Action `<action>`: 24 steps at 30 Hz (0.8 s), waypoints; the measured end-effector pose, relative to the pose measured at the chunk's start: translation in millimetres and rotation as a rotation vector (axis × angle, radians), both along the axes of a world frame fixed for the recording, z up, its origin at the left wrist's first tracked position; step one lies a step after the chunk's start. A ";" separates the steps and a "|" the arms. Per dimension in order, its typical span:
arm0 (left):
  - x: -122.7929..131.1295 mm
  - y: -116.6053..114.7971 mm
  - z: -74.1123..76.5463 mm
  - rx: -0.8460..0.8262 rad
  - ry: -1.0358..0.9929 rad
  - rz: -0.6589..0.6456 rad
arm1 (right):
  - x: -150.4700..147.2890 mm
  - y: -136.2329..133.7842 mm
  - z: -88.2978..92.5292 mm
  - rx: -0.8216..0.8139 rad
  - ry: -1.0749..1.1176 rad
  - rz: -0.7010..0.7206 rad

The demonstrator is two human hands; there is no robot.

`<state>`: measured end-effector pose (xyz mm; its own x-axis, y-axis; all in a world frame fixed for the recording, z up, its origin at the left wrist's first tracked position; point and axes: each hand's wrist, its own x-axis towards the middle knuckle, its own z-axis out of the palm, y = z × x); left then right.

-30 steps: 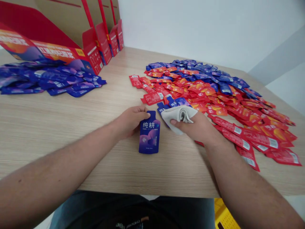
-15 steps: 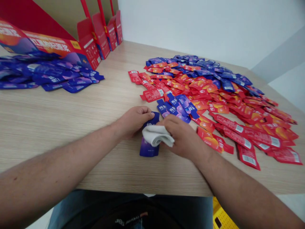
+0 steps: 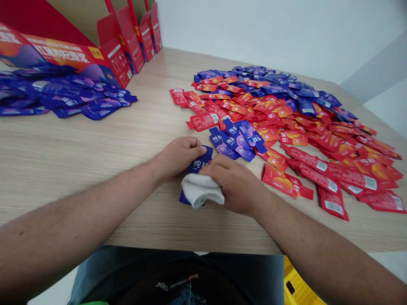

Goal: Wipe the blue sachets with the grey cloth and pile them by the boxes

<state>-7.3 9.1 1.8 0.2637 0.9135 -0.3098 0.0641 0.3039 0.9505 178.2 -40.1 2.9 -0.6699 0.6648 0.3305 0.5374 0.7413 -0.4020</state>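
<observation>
My left hand [image 3: 180, 157] pinches the upper end of a blue sachet [image 3: 197, 164] between thumb and fingers, just above the table. A folded white cloth [image 3: 201, 188] is gripped in my right hand [image 3: 233, 182]. The cloth lies over the lower part of that sachet and hides much of its front. Just beyond my hands, several blue sachets [image 3: 237, 140] lie overlapping, face up. To their right spreads a pile of red sachets [image 3: 280, 110].
More blue sachets [image 3: 270, 78] lie along the back of the red pile. At the left, another blue heap [image 3: 70, 95] rests against open red cartons [image 3: 117, 63]. Beneath the table's front edge, a yellow perforated plastic thing [image 3: 300, 284] shows at the right.
My right hand has drawn the cloth down and slightly left along the sachet, uncovering more of its upper print. My left hand keeps its hold at the top. The view has shifted slightly.
</observation>
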 end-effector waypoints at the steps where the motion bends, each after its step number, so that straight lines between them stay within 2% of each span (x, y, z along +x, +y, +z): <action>1: -0.2 0.2 -0.3 0.009 0.011 -0.006 | -0.6 -0.9 0.4 -0.027 -0.030 0.040; 2: -0.5 0.5 -1.1 0.019 0.010 -0.006 | -0.4 -0.7 0.3 -0.032 -0.041 0.025; 5: -2.0 2.0 -6.5 0.070 0.009 0.007 | 4.4 5.6 -3.5 0.047 0.026 -0.202; 6: -2.6 2.5 -8.6 0.100 0.030 0.002 | 6.3 8.3 -5.6 0.056 0.040 -0.230; 10: -4.1 3.4 -11.7 0.168 0.097 -0.031 | 9.8 15.0 -11.9 0.006 0.017 -0.199; 16: -2.9 4.2 1.5 -0.142 -0.150 -0.011 | 12.8 21.6 -13.8 0.087 -0.019 -0.428; 24: -1.4 0.5 9.2 -0.182 0.042 -0.084 | 15.1 24.2 -11.1 0.095 0.003 -0.430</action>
